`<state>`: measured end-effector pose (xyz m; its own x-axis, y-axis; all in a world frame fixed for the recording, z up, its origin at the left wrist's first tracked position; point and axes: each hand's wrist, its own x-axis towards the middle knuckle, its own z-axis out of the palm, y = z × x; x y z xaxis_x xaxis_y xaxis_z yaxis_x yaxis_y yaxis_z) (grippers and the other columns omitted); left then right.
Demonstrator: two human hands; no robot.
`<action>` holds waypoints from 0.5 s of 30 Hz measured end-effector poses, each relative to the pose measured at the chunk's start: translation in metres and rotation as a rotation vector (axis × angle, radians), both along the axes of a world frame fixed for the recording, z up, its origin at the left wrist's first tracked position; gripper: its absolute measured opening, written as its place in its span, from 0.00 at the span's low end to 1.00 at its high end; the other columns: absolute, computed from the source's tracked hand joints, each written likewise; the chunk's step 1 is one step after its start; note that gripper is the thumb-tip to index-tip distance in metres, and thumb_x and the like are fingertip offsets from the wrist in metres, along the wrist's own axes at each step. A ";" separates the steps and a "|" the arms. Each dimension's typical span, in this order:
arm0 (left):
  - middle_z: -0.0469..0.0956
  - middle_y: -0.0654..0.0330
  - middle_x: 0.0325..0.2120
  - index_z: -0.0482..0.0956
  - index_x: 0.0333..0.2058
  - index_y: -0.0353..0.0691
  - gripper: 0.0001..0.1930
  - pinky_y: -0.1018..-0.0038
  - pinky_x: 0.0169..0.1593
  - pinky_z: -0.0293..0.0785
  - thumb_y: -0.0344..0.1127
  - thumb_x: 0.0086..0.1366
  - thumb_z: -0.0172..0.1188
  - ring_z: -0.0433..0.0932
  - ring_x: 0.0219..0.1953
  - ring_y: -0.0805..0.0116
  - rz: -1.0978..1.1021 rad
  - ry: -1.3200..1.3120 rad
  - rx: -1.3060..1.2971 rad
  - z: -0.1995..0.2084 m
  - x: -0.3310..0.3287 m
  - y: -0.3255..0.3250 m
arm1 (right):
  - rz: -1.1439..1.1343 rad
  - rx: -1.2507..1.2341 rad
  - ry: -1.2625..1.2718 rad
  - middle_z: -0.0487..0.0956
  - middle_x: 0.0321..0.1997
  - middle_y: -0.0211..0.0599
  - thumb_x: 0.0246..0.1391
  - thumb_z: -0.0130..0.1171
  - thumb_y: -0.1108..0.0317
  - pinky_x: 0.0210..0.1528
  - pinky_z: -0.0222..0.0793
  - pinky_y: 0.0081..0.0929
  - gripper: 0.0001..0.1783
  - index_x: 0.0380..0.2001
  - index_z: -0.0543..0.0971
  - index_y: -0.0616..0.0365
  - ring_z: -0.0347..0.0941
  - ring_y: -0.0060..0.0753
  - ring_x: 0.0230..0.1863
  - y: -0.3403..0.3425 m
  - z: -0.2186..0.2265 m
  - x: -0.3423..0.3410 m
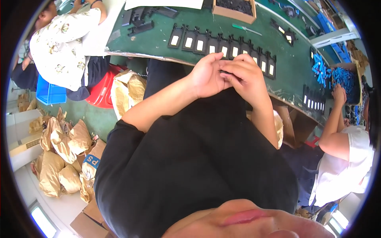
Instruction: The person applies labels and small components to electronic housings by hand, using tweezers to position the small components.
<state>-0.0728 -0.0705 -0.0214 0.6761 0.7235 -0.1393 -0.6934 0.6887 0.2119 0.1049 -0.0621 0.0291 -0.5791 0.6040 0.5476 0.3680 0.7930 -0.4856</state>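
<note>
Just off the near edge of the green worktable (154, 41), my two hands meet in front of my body. My left hand (208, 76) is turned palm up with the thumb stretched out; its fingertips are partly covered by the other hand. My right hand (248, 75) pinches a small dark plastic piece (225, 72) over the left palm; its exact kind is too small to make out. Right beyond my hands, a slanting row of flat black plastic housings (200, 43) with white labels lies on the table.
A cardboard box of small black parts (234, 11) and a green-handled screwdriver (246, 29) lie farther back. Loose black parts (141, 27) are at the back left. Co-workers sit left (65, 43) and right (341, 158), the right one by a box of blue pieces (344, 75).
</note>
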 end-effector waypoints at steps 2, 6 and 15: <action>0.78 0.50 0.51 0.71 0.57 0.27 0.25 0.59 0.60 0.74 0.43 0.79 0.36 0.79 0.50 0.59 0.035 0.144 -0.092 0.001 0.011 -0.004 | -0.050 -0.074 0.030 0.85 0.35 0.32 0.39 0.74 0.75 0.42 0.75 0.34 0.18 0.38 0.86 0.57 0.75 0.40 0.40 -0.008 -0.005 0.008; 0.77 0.48 0.48 0.71 0.52 0.28 0.19 0.56 0.55 0.78 0.37 0.77 0.37 0.80 0.47 0.53 0.006 0.024 -0.104 -0.020 0.020 -0.006 | -0.075 -0.230 -0.011 0.85 0.40 0.33 0.40 0.74 0.76 0.43 0.77 0.36 0.19 0.40 0.86 0.57 0.76 0.41 0.45 -0.015 -0.013 0.025; 0.77 0.48 0.48 0.72 0.55 0.22 0.22 0.52 0.65 0.75 0.35 0.77 0.37 0.79 0.51 0.53 0.125 0.257 0.021 0.004 0.018 -0.013 | -0.135 -0.140 0.112 0.87 0.40 0.34 0.48 0.71 0.78 0.46 0.78 0.33 0.12 0.38 0.88 0.58 0.80 0.39 0.45 -0.015 -0.022 0.037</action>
<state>-0.0544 -0.0836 -0.0173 0.5265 0.8034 -0.2781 -0.6942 0.5951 0.4050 0.1415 -0.0773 0.0075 -0.4281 0.7467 0.5091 0.4036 0.6620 -0.6315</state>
